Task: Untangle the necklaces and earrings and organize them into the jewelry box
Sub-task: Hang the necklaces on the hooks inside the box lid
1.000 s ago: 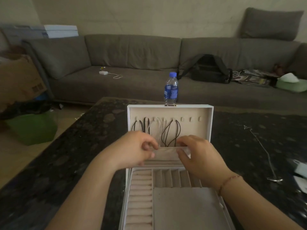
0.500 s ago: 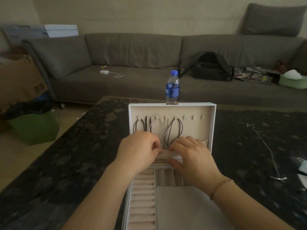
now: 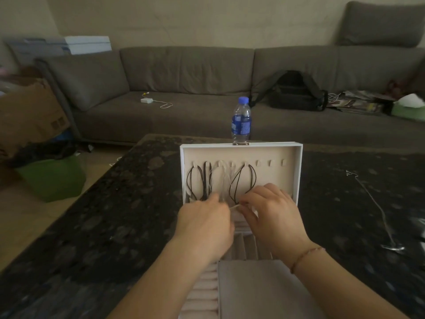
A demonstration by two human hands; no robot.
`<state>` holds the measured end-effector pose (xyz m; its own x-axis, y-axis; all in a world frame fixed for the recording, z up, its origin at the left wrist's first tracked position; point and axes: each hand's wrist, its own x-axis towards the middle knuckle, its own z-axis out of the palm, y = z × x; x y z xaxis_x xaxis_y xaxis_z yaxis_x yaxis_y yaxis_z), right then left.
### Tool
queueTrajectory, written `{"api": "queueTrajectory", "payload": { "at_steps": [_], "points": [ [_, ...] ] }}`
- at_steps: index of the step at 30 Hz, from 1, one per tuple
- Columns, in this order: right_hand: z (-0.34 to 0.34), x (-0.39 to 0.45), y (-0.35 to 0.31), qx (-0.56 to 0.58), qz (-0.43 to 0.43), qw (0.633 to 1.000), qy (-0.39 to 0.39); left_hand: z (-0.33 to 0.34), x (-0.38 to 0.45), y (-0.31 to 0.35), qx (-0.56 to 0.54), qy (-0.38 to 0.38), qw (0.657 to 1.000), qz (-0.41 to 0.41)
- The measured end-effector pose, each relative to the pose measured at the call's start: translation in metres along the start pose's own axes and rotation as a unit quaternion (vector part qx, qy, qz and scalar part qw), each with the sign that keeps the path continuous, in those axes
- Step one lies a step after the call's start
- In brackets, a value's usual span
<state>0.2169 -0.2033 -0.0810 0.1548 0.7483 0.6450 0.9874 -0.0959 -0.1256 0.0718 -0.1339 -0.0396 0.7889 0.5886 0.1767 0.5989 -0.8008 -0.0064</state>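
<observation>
Now both the left hand point(image 3: 204, 223) and the right hand point(image 3: 273, 216) pinch a pale strand point(image 3: 234, 207) low in the lid of the open jewelry box point(image 3: 299, 171), and pulling hard could unhook the hanging necklaces point(image 3: 243, 180).

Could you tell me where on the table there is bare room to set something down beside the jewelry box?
Left of the jewelry box, the dark table is bare out to its edge. Right of the box, a bare strip runs as far as the thin chain. Crowded: the box's middle, where the left hand and right hand work at the hung necklaces.
</observation>
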Motion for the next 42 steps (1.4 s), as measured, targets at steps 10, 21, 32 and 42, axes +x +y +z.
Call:
{"api": "queueTrajectory", "payload": {
  "at_steps": [10,21,32,42],
  "points": [
    [0.006,0.004,-0.002,-0.040,0.012,0.999,0.017,0.000,-0.008,-0.015,-0.068,0.065,0.995,-0.023],
    [-0.009,0.022,-0.020,-0.003,0.075,0.997,-0.003,0.021,0.002,-0.017,-0.141,0.179,0.973,-0.030],
    [0.015,0.042,-0.034,-0.089,0.105,0.990,-0.015,0.019,0.006,-0.016,-0.156,0.166,0.974,-0.013],
    [0.023,0.031,-0.031,-0.103,0.049,0.993,-0.033,0.011,0.026,-0.024,-0.208,0.235,0.941,-0.128]
  ]
}}
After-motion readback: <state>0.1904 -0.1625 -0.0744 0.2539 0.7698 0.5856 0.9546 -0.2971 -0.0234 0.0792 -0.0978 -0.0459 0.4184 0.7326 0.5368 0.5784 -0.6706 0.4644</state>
